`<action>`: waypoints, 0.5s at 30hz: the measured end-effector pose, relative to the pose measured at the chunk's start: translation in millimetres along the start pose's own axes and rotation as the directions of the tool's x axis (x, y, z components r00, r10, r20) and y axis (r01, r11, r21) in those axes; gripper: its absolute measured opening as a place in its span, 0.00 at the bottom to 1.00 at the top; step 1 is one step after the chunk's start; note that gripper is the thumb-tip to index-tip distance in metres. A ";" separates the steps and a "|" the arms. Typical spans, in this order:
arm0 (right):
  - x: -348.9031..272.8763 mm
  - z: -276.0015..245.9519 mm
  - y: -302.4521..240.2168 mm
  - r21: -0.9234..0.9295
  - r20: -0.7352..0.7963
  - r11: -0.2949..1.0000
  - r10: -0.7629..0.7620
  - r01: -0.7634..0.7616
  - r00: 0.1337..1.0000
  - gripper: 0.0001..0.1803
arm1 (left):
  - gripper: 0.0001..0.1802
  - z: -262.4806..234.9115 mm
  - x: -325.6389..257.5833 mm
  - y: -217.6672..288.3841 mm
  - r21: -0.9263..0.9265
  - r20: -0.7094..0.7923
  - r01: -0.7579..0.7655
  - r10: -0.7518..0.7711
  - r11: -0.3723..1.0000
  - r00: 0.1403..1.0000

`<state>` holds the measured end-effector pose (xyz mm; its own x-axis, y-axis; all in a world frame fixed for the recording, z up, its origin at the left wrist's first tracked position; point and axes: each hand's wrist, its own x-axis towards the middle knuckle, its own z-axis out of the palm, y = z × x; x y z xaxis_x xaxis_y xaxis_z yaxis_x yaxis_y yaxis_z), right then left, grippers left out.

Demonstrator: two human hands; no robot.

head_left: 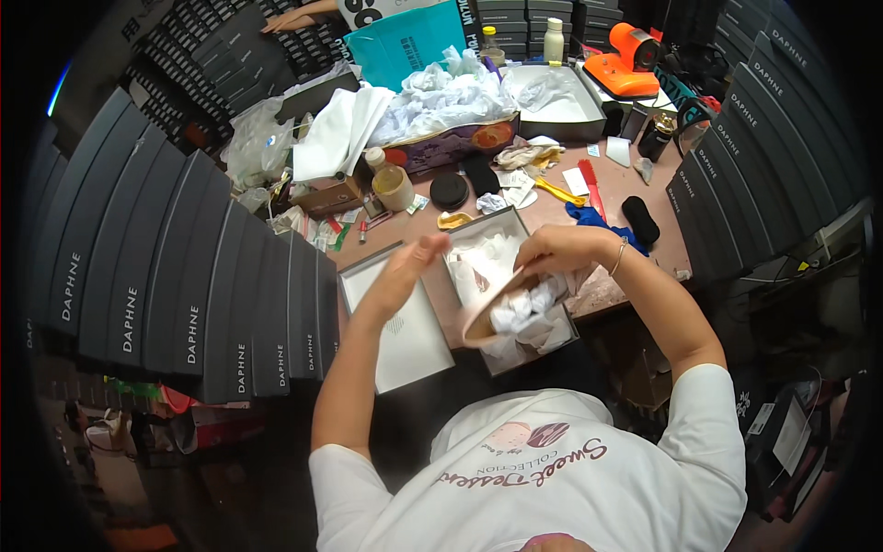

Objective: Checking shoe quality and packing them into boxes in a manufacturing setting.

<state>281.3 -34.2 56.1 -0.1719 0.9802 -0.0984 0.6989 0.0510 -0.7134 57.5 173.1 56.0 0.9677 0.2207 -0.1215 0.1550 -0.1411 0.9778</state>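
A beige shoe [480,320] stuffed with crumpled white paper [526,307] is tilted in my right hand [568,248], whose fingers pinch its upper end. The shoe is slightly blurred and hangs over an open grey shoe box [509,224] lined with white tissue paper [492,253]. To the left of the box, my left hand [405,276] is raised above the box lid [409,336], which lies with its pale inner side up. That hand holds nothing, and its fingers stretch toward the box.
Tall stacks of dark shoe boxes flank me at left [166,267] and right [763,138]. Behind are a paper-filled carton [441,147], a glue jar [393,187], a round black tin [449,191], a red brush [590,184] and an orange device [625,69]. Another person's hand [290,20] shows far left.
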 end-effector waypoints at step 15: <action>0.7 142.4 -116.1 0.119 -0.244 0.991 0.086 -0.058 0.966 0.26 | 0.38 126.6 -108.4 -77.6 -0.918 -0.239 -0.078 -0.388 0.388 0.890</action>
<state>101.2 -66.7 40.0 0.0631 0.9979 0.0131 0.6198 -0.0289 -0.7842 -34.2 38.0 -28.4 0.7537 0.4820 -0.4469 -0.1975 0.8146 0.5454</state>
